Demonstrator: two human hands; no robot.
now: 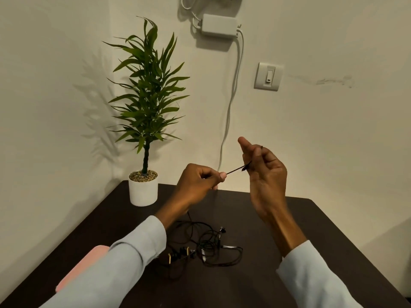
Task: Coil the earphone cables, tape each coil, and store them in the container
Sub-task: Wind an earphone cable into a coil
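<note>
Where pale walls (pixel 311 130) meet, a dark table (pixel 278 218) stands.

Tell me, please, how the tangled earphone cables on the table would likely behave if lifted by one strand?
The earphone cables lie in loose thin loops, so they would probably dangle limply. Because the loops overlap, one strand may drag the whole tangle. They look light, likely sliding easily on the table.

Dark table (pixel 278 230), white potted plant (pixel 143 192) at its back corner, tangled earphone cables (pixel 206 247) mid-table — pink object (pixel 82 267) at left edge
</note>
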